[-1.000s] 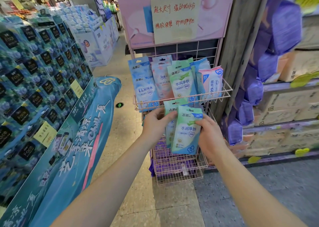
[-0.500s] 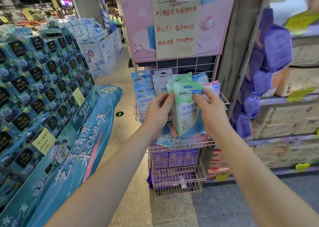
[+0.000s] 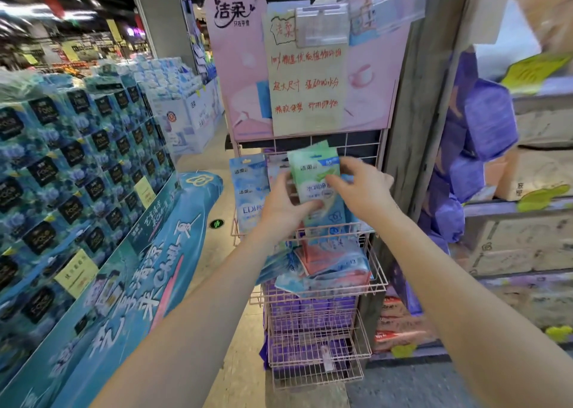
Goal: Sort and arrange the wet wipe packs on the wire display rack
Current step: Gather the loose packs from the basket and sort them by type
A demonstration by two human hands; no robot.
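Left hand [image 3: 283, 206]: we grip the green pack [image 3: 316, 178] at its lower left edge.
Right hand [image 3: 361, 190]: fingers closed on its right side.
Pack position: upright, over the rack's [image 3: 372, 271] top basket.

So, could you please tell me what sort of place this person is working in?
Most likely a supermarket aisle: a pink wire display rack holding wet wipe packs, a large stacked display of blue boxed goods with yellow price tags, and a handwritten promotional sign.
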